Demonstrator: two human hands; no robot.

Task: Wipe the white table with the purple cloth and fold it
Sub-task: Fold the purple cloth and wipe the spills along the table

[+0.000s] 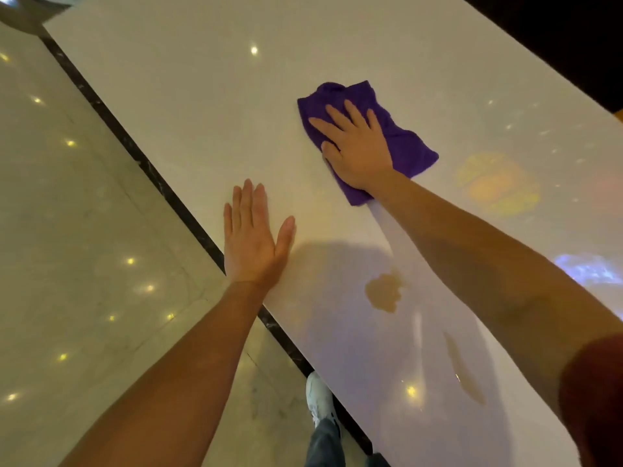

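Observation:
The glossy white table (202,112) runs diagonally from the far left to the near right. A crumpled purple cloth (408,146) lies on it past the middle. My right hand (357,146) presses flat on top of the cloth, fingers spread and pointing away from me. My left hand (253,237) rests flat on the bare table close to its left edge, fingers together, holding nothing. Part of the cloth is hidden under my right palm.
A brownish spill patch (384,293) and a thin streak (465,372) mark the table near me. The table's dark left edge (161,187) borders a shiny marble floor (67,230). My shoe (318,399) stands on the floor below. Coloured light reflections show at the right.

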